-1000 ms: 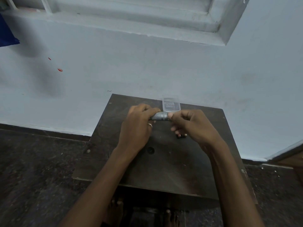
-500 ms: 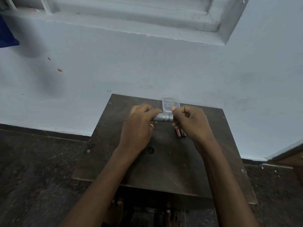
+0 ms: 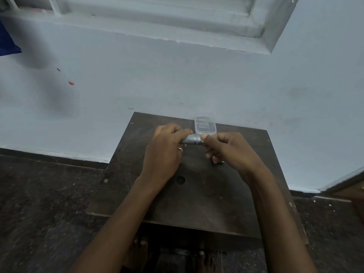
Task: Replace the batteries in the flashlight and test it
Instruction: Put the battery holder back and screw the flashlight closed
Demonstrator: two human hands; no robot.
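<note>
The left hand (image 3: 163, 150) still grips the flashlight (image 3: 192, 139) above the surface (image 3: 197, 194); the right hand (image 3: 226, 149) has closed back on its end, probably twisting the cap, batteries (image 3: 216, 161) lying beneath.

**Dim, bluish, soft-edged view**

Light is low and even, with a cool cast on the wall (image 3: 197, 85). A broad soft shadow lies at the upper left of the frame. The dark surface (image 3: 197, 194) shows a faint sheen. Straight lines bow toward the edges; detail is slightly soft throughout.
</note>
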